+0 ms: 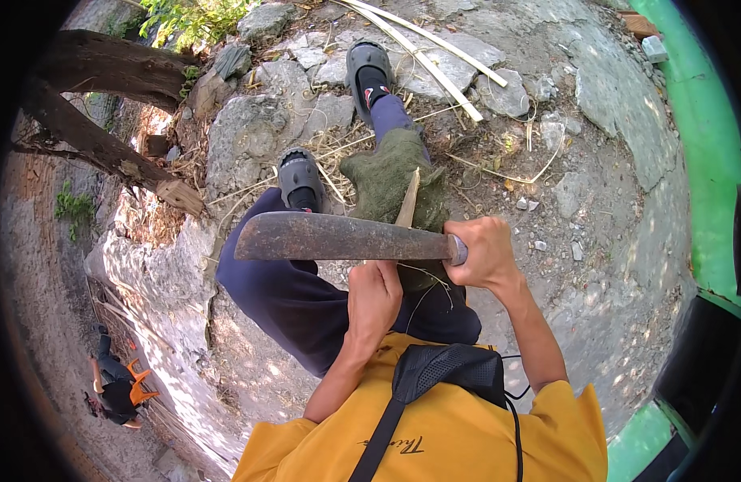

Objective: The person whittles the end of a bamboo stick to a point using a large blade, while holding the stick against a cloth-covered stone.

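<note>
Your right hand (484, 251) is clenched around the handle of a machete (342, 238), just right of the picture's centre. The blade runs out flat toward nine o'clock. It is broad and dark, rust-brown and dull all along, with a blunt, slightly upswept tip at its far left end; a short metal collar shows where blade meets handle, right against your fist.

Your left hand (373, 299) sits just below the blade, toward six o'clock of it, closed in a fist around a bamboo stick (407, 201). The stick stands nearly upright: its pale, split upper end rises past the blade's top edge toward twelve o'clock and tapers to a point. Whether blade and stick are touching you cannot tell from here, though they cross at the same spot.

Behind the stick, a green cloth (386, 177) covers your right knee. Your legs in dark blue trousers (298, 301) stretch toward twelve o'clock, ending in grey sandals (300, 177) on broken grey stone.

At one o'clock, long pale bamboo strips (434, 56) lie across the rocks. At nine to ten o'clock lies a dark tree trunk (97, 145). At three o'clock runs a green wall (708, 145).
</note>
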A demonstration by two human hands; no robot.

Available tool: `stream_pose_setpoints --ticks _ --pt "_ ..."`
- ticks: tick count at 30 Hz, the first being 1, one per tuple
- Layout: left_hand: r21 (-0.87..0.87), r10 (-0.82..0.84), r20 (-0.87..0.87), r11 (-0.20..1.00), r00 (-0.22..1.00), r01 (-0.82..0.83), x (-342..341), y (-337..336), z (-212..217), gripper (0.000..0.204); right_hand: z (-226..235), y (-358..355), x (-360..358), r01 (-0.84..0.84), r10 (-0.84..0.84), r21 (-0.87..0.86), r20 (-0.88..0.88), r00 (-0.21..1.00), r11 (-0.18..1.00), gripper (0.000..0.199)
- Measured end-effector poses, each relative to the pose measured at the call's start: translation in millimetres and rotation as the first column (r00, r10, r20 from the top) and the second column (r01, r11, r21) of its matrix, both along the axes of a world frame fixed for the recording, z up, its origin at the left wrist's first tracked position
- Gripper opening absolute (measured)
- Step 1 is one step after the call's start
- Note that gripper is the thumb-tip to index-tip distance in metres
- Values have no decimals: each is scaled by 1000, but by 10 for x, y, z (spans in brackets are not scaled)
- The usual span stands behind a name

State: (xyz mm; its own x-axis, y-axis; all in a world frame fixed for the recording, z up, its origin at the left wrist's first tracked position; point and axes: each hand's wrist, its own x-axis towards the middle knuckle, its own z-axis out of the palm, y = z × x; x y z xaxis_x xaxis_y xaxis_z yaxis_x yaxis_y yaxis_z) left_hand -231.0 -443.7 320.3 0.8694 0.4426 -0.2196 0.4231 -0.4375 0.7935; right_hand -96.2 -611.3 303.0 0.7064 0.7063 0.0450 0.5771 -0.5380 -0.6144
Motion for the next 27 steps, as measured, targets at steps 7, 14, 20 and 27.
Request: stream_pose_setpoints --ticks 7,14,20,27 --pt "53 28 7 998 1000 -29 4 -35 31 46 79 107 116 -2 -1 31 105 994 1000 14" --pt "-34 -7 18 999 1000 7 -113 -126 -44 42 91 -233 1168 475 -472 80 -50 880 877 21" --pt "-103 -19 2 995 1000 19 -67 -104 32 42 274 -454 386 196 -202 195 14 979 961 23" --pt "-73 -44 62 996 997 48 -68 -142 -62 41 79 -305 -171 38 -38 17 -14 999 999 20"
